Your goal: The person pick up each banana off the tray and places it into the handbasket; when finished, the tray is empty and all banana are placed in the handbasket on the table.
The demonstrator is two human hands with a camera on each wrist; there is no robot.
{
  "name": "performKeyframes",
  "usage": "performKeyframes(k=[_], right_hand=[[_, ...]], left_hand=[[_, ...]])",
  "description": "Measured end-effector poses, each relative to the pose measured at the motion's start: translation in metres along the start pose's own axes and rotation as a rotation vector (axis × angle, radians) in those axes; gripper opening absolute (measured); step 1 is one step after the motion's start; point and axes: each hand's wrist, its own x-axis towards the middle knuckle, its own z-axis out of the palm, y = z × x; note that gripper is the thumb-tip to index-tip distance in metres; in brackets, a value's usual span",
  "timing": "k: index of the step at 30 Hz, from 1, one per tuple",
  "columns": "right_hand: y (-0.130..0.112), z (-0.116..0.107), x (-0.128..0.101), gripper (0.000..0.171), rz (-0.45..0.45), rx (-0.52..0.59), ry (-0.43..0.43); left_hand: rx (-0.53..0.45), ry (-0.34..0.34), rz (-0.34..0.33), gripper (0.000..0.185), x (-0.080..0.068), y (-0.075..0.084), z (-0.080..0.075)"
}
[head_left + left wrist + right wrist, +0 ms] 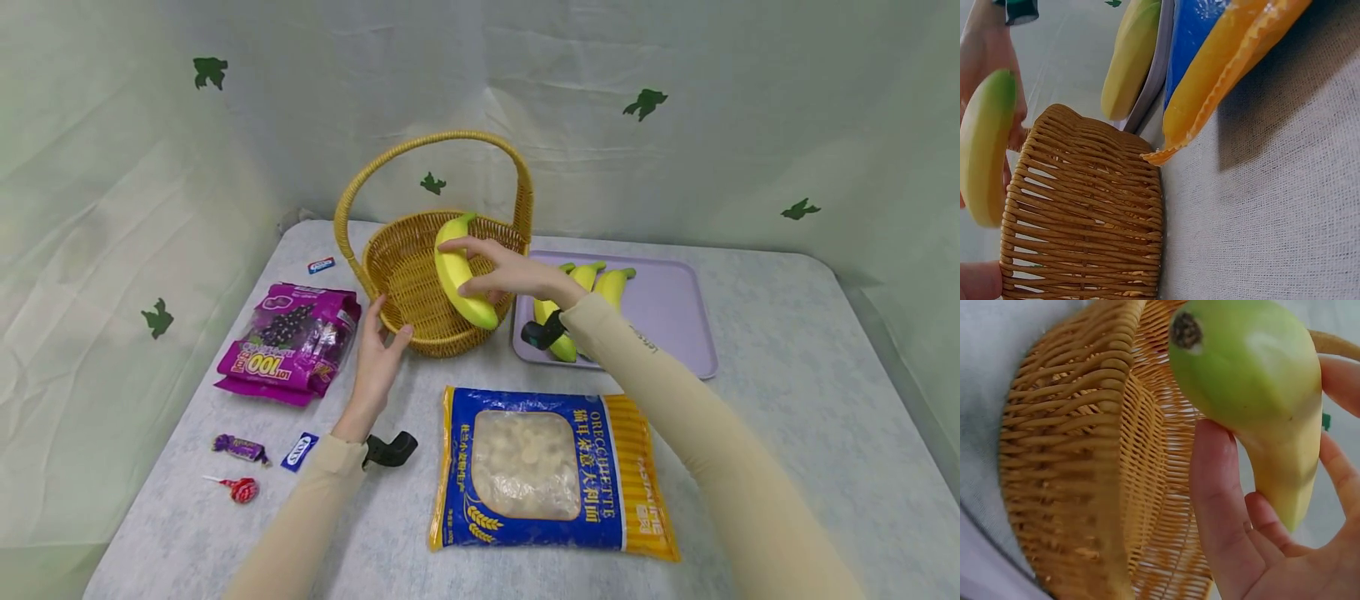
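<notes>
A yellow banana [456,271] with green ends hangs over the wicker basket [429,343], tilted above its right side. My right hand [506,271] holds it between thumb and fingers; the right wrist view shows its green end [1241,369] close up. At the basket's front left, my left hand [378,358] grips the rim, thumb over the edge; its other fingers are partly hidden. Several more bananas [613,287] lie on the lilac tray [675,333], partly covered by my right forearm. Inside the basket, the woven bottom shows.
An orecchiette pasta bag [525,467] lies in front. To the left are a purple grape-pictured bag [288,342], a purple-wrapped candy [240,447], a blue packet [300,451], a red lollipop [243,489] and a small blue-red packet [321,265]. The basket's tall handle [450,136] arches above.
</notes>
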Motion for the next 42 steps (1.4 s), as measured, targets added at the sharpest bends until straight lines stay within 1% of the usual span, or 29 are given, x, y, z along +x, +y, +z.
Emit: performKeyframes(k=[2, 10, 15, 17, 19, 24, 28, 33, 36, 40, 42], right_hand=[[-0.001, 0.004, 0.009, 0.064, 0.0, 0.001, -0.005], [-0.003, 0.021, 0.041, 0.065, -0.013, -0.009, -0.04], [-0.002, 0.033, 0.054, 0.064, 0.034, 0.008, -0.042], [-0.002, 0.038, 0.059, 0.064, 0.046, -0.011, -0.042], [0.0, 0.043, 0.063, 0.064, 0.053, -0.034, -0.044], [0.006, 0.053, 0.071, 0.063, 0.101, -0.08, -0.051], [0.008, 0.06, 0.074, 0.063, 0.132, -0.116, -0.052], [0.009, 0.069, 0.078, 0.065, 0.13, -0.148, -0.053], [0.012, 0.075, 0.08, 0.067, 0.125, -0.125, -0.066], [0.015, 0.08, 0.08, 0.068, 0.127, -0.111, -0.062], [0.015, 0.081, 0.08, 0.067, 0.128, -0.13, -0.048]], left_hand=[[0.001, -0.007, -0.009, 0.065, -0.004, 0.009, 0.001], [0.01, -0.016, -0.014, 0.065, -0.003, 0.007, 0.001], [0.005, -0.01, -0.017, 0.066, 0.006, -0.008, -0.002], [0.011, -0.004, -0.015, 0.066, 0.009, -0.015, -0.003], [0.02, 0.003, -0.007, 0.065, 0.01, -0.019, -0.003], [0.028, 0.01, 0.02, 0.065, 0.011, -0.021, -0.003], [0.018, 0.009, 0.023, 0.064, 0.01, -0.021, -0.003], [0.015, 0.018, 0.019, 0.065, 0.01, -0.02, -0.004], [0.017, 0.022, 0.018, 0.065, 0.01, -0.02, -0.003], [0.02, 0.021, 0.022, 0.065, 0.01, -0.019, -0.003], [0.02, 0.022, 0.024, 0.065, 0.01, -0.019, -0.002]])
